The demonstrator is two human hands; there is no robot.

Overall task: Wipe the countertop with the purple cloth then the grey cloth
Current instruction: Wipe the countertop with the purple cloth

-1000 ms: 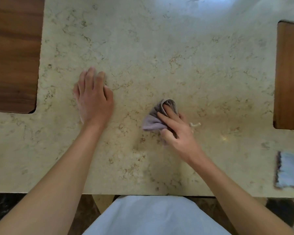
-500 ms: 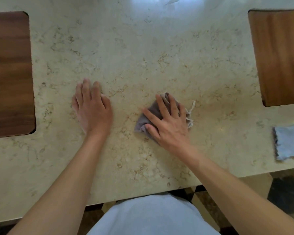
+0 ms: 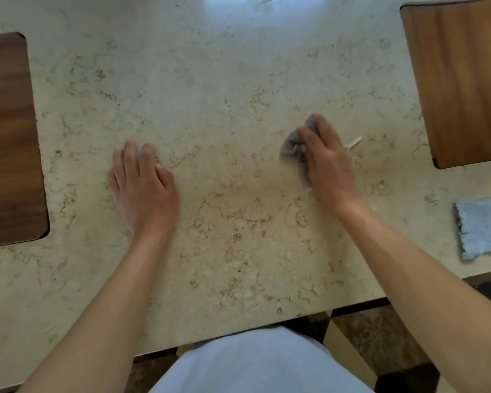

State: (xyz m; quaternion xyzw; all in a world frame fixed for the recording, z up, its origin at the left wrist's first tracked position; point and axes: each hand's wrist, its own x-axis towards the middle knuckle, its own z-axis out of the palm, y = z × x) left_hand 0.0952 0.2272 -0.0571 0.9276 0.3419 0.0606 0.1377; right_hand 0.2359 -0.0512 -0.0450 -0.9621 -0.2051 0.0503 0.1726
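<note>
Right hand presses the purple cloth on the marble tabletop.

The beige veined tabletop fills the view; two wooden boards are set into it, one at the left edge, one at far right; the left hand lies flat, fingers straight and holding nothing; the right hand covers the bunched purple cloth right of centre, fingers fairly straight on it; the grey cloth lies near the right edge.
</note>
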